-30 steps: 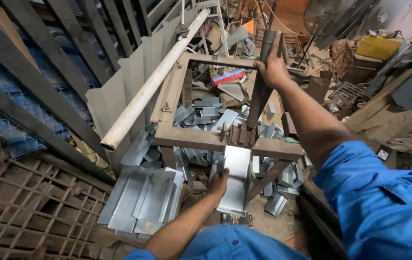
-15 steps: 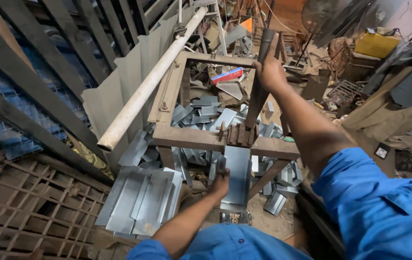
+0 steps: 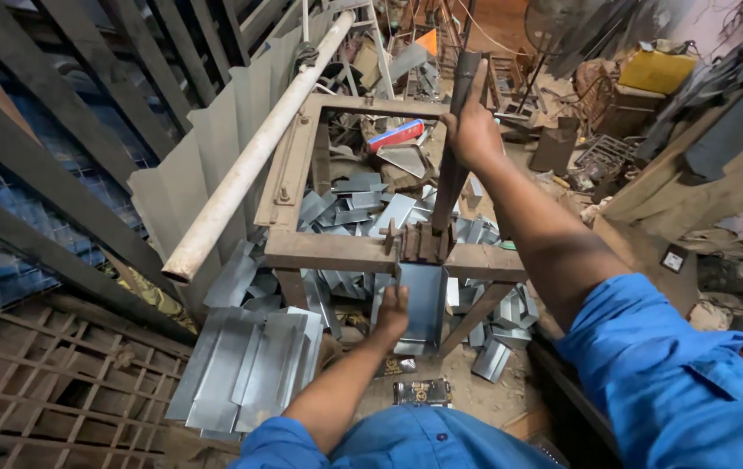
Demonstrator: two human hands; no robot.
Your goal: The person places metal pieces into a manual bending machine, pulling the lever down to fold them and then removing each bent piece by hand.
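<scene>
1 pale pipe (image 3: 254, 148) leans on the left of the rusty frame (image 3: 350, 252), long axis running from lower left up to upper right, with a stack of flat metal sheets (image 3: 246, 365) on the floor below it. Left hand (image 3: 391, 314) pinches 1 bent metal sheet (image 3: 424, 304) hanging upright under the frame's front rail. Right hand (image 3: 473, 130) is closed round 1 dark lever (image 3: 454, 143), near-vertical, tilted slightly right; inside the frame lies a heap of cut metal pieces (image 3: 363, 204), too many to count.

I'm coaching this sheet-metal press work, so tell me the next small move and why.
Probably pull the lever down. The right hand grips it raised, while the left hand steadies a metal sheet fed up into the dark blade block on the rusty frame. First, keep the left fingers below the blade.
</scene>
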